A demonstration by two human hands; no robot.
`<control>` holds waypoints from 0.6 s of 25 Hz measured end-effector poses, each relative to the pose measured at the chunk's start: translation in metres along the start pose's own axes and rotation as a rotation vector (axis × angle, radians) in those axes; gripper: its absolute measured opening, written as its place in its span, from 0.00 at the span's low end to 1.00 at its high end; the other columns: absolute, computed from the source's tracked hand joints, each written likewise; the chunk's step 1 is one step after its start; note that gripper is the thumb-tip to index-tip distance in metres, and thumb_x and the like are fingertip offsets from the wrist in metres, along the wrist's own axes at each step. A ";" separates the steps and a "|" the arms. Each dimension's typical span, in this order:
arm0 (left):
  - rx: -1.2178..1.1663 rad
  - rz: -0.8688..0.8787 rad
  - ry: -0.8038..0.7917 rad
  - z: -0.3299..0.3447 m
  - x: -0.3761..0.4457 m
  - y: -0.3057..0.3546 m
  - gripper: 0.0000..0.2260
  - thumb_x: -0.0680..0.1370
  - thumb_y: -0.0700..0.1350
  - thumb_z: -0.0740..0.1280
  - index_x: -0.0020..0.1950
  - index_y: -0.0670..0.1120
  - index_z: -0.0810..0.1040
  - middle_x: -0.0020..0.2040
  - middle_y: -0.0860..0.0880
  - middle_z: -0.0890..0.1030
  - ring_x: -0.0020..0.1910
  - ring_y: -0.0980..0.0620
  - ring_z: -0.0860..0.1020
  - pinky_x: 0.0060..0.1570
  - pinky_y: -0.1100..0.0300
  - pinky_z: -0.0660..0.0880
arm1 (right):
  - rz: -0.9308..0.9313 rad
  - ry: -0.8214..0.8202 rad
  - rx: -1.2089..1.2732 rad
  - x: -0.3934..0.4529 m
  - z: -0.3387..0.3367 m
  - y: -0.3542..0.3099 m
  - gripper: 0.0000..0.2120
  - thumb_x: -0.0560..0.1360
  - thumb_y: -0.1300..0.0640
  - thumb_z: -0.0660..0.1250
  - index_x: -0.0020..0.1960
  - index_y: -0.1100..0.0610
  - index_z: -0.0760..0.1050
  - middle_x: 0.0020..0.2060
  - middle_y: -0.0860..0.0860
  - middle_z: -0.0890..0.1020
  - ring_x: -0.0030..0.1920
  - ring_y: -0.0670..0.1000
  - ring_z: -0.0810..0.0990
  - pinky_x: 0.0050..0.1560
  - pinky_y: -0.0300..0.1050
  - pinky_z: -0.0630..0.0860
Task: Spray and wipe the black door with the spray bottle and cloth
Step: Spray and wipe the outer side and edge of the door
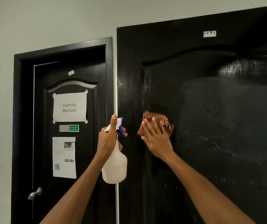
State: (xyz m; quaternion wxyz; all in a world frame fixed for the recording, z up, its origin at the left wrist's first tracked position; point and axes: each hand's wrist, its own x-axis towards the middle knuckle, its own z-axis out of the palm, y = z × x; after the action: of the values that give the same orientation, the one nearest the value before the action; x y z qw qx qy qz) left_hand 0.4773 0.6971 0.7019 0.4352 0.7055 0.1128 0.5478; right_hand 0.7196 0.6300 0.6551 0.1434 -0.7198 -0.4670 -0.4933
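Your right hand presses the cloth flat-fingered against the black door, while your left hand grips the spray bottle.

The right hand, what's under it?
A folded reddish-brown cloth, pressed flat against the black door by the right hand. The door surface beneath the cloth is covered.

The scene is seen from a single head-worn, wide-angle camera, aimed forward and slightly upward. The black door is viewed from close range, filling the right of the frame; a second door is caught at left.
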 end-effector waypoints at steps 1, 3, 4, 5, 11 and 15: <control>-0.002 -0.007 -0.001 0.000 0.000 0.001 0.31 0.81 0.60 0.51 0.46 0.37 0.82 0.42 0.43 0.85 0.41 0.52 0.82 0.45 0.64 0.71 | -0.017 -0.049 0.011 -0.025 0.009 -0.002 0.33 0.85 0.41 0.52 0.84 0.53 0.47 0.84 0.52 0.45 0.82 0.57 0.39 0.78 0.66 0.58; -0.009 -0.025 -0.007 0.003 -0.002 0.002 0.31 0.81 0.61 0.51 0.46 0.37 0.82 0.41 0.44 0.85 0.40 0.52 0.82 0.46 0.61 0.72 | -0.128 -0.176 -0.014 -0.067 0.020 0.001 0.33 0.84 0.41 0.50 0.84 0.52 0.46 0.84 0.51 0.46 0.82 0.56 0.38 0.76 0.67 0.60; -0.009 -0.029 -0.010 0.005 -0.003 0.004 0.31 0.80 0.62 0.51 0.46 0.37 0.82 0.41 0.44 0.85 0.39 0.53 0.82 0.46 0.60 0.73 | -0.196 -0.214 -0.046 -0.078 0.019 0.007 0.33 0.84 0.41 0.50 0.84 0.51 0.46 0.84 0.50 0.47 0.82 0.56 0.39 0.76 0.67 0.60; -0.013 -0.030 -0.014 0.007 -0.003 0.006 0.32 0.79 0.63 0.52 0.46 0.37 0.82 0.40 0.44 0.85 0.37 0.53 0.82 0.46 0.59 0.73 | -0.246 -0.221 -0.076 -0.078 0.016 0.016 0.32 0.83 0.42 0.51 0.84 0.49 0.47 0.83 0.50 0.49 0.83 0.56 0.41 0.77 0.65 0.59; -0.016 0.015 -0.045 0.021 0.022 0.032 0.33 0.73 0.68 0.53 0.44 0.40 0.83 0.38 0.46 0.85 0.32 0.52 0.80 0.50 0.50 0.77 | -0.176 -0.077 -0.130 0.075 -0.066 0.050 0.28 0.86 0.44 0.46 0.83 0.46 0.44 0.83 0.48 0.45 0.82 0.55 0.37 0.80 0.58 0.39; -0.033 0.060 -0.026 0.024 0.040 0.047 0.33 0.73 0.67 0.54 0.44 0.40 0.83 0.38 0.46 0.85 0.34 0.51 0.81 0.48 0.51 0.77 | 0.011 -0.010 -0.137 0.183 -0.121 0.060 0.28 0.86 0.43 0.43 0.83 0.46 0.39 0.83 0.45 0.40 0.82 0.53 0.37 0.79 0.57 0.36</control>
State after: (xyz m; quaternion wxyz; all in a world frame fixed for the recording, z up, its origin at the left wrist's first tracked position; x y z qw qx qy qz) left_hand 0.4987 0.6829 0.7632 0.4316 0.7084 0.0766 0.5532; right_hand 0.7127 0.6150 0.8814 0.0943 -0.7330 -0.4289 -0.5194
